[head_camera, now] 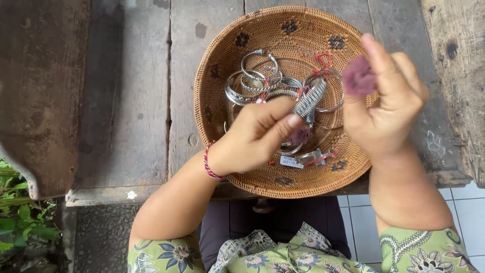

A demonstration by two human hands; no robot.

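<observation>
Nearest the viewer, two forearms in green floral sleeves are reaching forward over the table [146, 101] edge. The left hand [252, 136], wearing a red cord at the wrist, is closing thumb and fingers around a wide silver cuff [309, 97], which is tilting up and rightward above the basket [222, 50]. The right hand [386, 101] is rising, fingers pointing upward, and is pinching a small purple cloth [358, 76] just right of the cuff. Beneath both hands, the woven basket is resting on the worn wooden planks. Beyond the left hand, silver bangles [252, 81] are lying heaped inside it; nearer the wrists, a white tag [291, 162] is lying.
</observation>
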